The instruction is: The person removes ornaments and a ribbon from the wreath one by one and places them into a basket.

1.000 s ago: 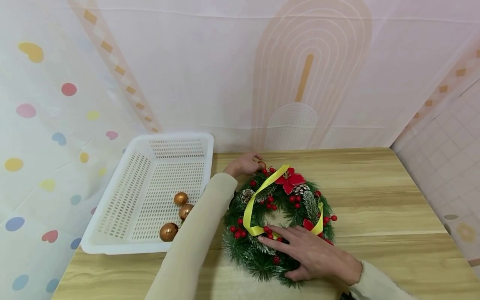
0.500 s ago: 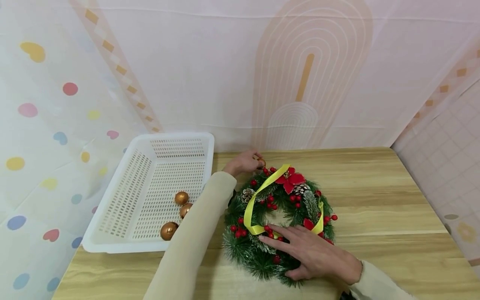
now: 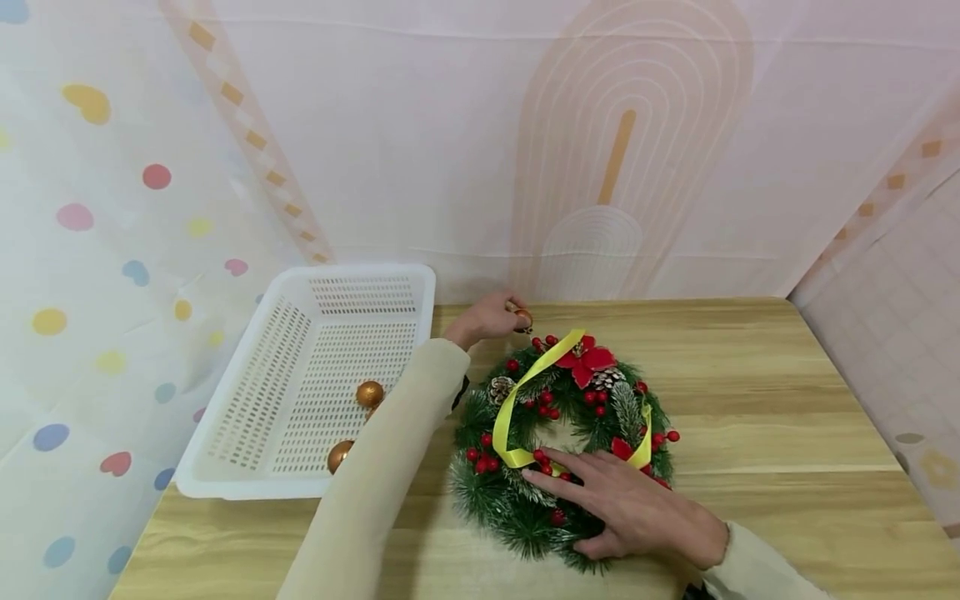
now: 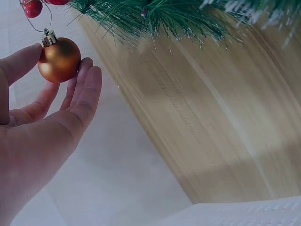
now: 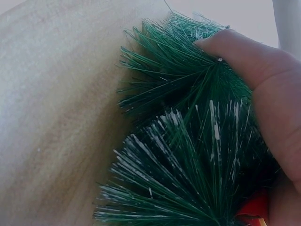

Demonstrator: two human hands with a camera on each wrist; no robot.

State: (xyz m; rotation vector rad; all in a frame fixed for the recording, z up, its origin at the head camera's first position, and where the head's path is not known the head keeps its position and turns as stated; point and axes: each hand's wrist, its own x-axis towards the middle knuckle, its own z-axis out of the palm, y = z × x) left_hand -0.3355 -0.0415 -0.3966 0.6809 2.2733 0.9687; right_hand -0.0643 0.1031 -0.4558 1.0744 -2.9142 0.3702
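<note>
A green Christmas wreath [image 3: 480, 487] with red berries, pinecones and a red poinsettia [image 3: 586, 361] lies flat on the wooden table. Yellow ribbon [image 3: 504, 422] loops across its front. My left hand [image 3: 486, 320], beyond the wreath's far edge, holds a small copper-coloured Christmas ball [image 4: 59, 60] between thumb and fingers. A thin loop rises from the ball's metal cap toward red berries [image 4: 34, 8] in the left wrist view. My right hand [image 3: 628, 507] rests spread on the near right of the wreath, its thumb [image 5: 230, 44] over the outer needles.
A white perforated plastic basket [image 3: 247, 392] stands on the left of the table, with several copper balls [image 3: 369, 393] inside, partly hidden by my left sleeve [image 3: 382, 475]. Behind the table's far edge hangs a patterned cloth backdrop [image 3: 465, 150].
My left hand has shifted slightly away from the wreath's far edge, and more of the ball shows. My right hand stays in place on the wreath. The head view has turned slightly left.
</note>
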